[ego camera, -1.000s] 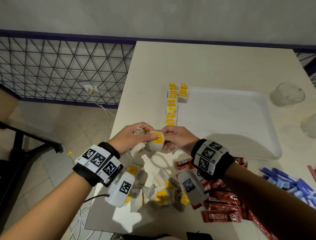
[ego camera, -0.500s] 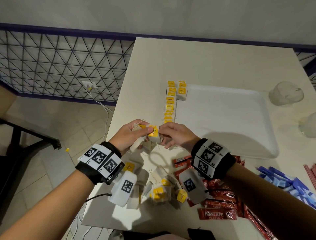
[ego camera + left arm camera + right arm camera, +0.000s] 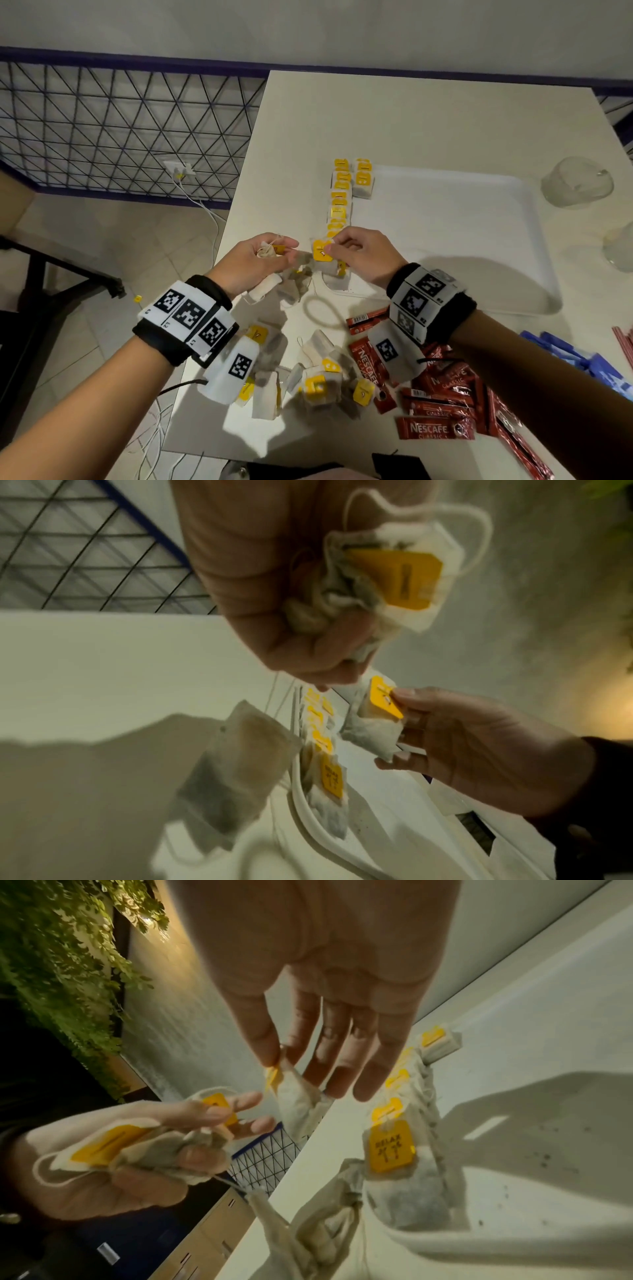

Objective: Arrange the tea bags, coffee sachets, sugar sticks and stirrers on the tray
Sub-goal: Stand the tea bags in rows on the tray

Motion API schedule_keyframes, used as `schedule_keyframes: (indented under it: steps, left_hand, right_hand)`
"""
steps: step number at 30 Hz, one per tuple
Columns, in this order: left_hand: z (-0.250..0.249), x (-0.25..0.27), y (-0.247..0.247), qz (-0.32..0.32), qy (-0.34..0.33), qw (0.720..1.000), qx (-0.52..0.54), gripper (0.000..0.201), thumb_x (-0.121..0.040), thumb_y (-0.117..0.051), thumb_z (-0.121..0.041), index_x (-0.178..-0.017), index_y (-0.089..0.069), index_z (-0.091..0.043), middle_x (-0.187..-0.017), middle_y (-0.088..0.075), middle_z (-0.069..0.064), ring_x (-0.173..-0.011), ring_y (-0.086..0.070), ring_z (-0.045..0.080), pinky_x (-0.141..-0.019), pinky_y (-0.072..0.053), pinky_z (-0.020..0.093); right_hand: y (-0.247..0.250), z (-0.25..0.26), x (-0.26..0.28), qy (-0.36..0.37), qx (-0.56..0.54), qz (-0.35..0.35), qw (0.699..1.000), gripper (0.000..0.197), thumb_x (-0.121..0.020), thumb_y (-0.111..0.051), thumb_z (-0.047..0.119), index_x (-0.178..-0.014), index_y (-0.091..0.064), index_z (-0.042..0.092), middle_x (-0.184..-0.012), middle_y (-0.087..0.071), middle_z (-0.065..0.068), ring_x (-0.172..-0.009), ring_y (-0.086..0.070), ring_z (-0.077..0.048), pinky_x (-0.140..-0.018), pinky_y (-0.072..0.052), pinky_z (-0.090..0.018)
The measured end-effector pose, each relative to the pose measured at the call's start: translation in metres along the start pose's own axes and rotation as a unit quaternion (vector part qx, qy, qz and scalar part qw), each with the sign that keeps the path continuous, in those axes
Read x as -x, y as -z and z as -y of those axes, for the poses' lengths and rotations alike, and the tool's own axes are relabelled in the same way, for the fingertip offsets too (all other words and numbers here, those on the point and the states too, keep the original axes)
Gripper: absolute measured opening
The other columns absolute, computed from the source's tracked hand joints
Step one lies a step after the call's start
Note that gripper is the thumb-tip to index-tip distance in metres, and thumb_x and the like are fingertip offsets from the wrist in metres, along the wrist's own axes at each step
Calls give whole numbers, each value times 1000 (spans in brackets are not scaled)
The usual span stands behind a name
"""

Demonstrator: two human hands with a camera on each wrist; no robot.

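Note:
My left hand grips a bunch of tea bags with yellow tags, and more bags dangle from it on strings. My right hand pinches one tea bag by its yellow tag, just above the near left corner of the white tray. A column of tea bags lies along the tray's left edge. A loose heap of tea bags lies on the table under my wrists.
Red coffee sachets are piled at the near right, with blue sugar sticks and red stirrers further right. Two clear cups stand right of the tray. The table's left edge drops to the floor.
My hands have drawn apart: the right hand has taken one tea bag from the left hand's bunch and moved it toward the tray's near left corner.

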State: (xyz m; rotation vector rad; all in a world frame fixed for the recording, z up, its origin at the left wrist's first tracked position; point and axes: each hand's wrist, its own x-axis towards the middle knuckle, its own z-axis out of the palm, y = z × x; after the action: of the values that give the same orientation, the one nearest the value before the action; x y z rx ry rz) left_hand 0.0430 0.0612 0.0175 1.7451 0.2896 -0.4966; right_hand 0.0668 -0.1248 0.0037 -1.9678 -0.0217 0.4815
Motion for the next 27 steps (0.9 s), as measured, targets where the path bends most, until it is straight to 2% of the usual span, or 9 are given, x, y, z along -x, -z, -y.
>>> schedule_keyframes:
  steps: [3,8,10,13,14,17,20,24,27]
  left_hand:
    - [-8,-6,6,9,-10,998,-55,18,-85,-62,-2,-82,-64,-20,-73,-63,1,-44,-53,0,-44,-43,11]
    - [-23,-19,8,13,0,989,-145,14,-85,-63,-8,-81,-62,-21,-52,-62,-10,-47,-55,4,-42,-39,9]
    - [-26,-24,9,5,20,963,-268,9,-85,-64,-18,-91,-62,-24,-72,-67,-9,-64,-58,9,-50,-42,11]
    - [-21,-36,11,6,64,894,-444,31,-84,-62,-23,-114,-59,-16,-112,-62,4,-103,-57,22,-83,-46,26]
    - [-18,-39,12,7,72,875,-479,34,-84,-62,-23,-117,-59,-13,-118,-60,7,-108,-55,24,-87,-44,29]
    - [-9,-46,17,5,101,852,-514,38,-82,-63,-22,-118,-57,-11,-120,-59,9,-108,-55,26,-86,-44,30]
    - [-3,-48,16,14,121,845,-520,51,-73,-65,-43,-113,-57,-12,-113,-61,7,-94,-55,23,-76,-43,28]
    - [7,-48,13,34,134,842,-521,64,-69,-68,-61,-111,-55,-14,-103,-59,1,-90,-53,18,-74,-40,26]
    - [11,-47,12,37,141,843,-518,59,-67,-71,-60,-103,-51,-18,-94,-54,-3,-89,-52,17,-72,-39,26]
  right_hand:
    - [14,3,-11,-3,-22,-14,1000,21,-86,-63,18,-67,-55,24,-73,-58,0,-72,-54,-15,-79,-48,-34]
    - [45,10,-32,-12,-33,-63,997,22,-87,-61,17,-67,-54,22,-67,-59,-1,-67,-55,-18,-78,-48,-39]
    - [55,9,-41,-14,-25,-77,997,21,-87,-61,17,-67,-54,22,-66,-59,-2,-71,-55,-20,-78,-48,-40]
    - [65,8,-51,-19,-12,-87,996,20,-87,-60,19,-68,-54,22,-66,-59,-1,-72,-56,-19,-81,-49,-40]
    - [66,7,-53,-21,-12,-89,996,20,-87,-60,19,-69,-53,22,-67,-59,-1,-69,-56,-17,-81,-49,-39]
    - [68,5,-58,-23,-13,-88,996,16,-88,-60,19,-73,-54,19,-67,-59,0,-63,-55,-10,-81,-49,-37]
    - [67,3,-62,-27,-1,-89,996,9,-88,-59,20,-86,-57,12,-66,-59,1,-64,-56,-10,-82,-49,-37]
    - [68,-2,-67,-40,22,-106,993,13,-89,-58,21,-93,-60,9,-69,-58,0,-74,-57,-17,-83,-48,-35]
    - [72,-7,-71,-50,85,-115,988,22,-90,-56,22,-101,-63,5,-82,-59,-6,-83,-53,-18,-76,-44,-27]
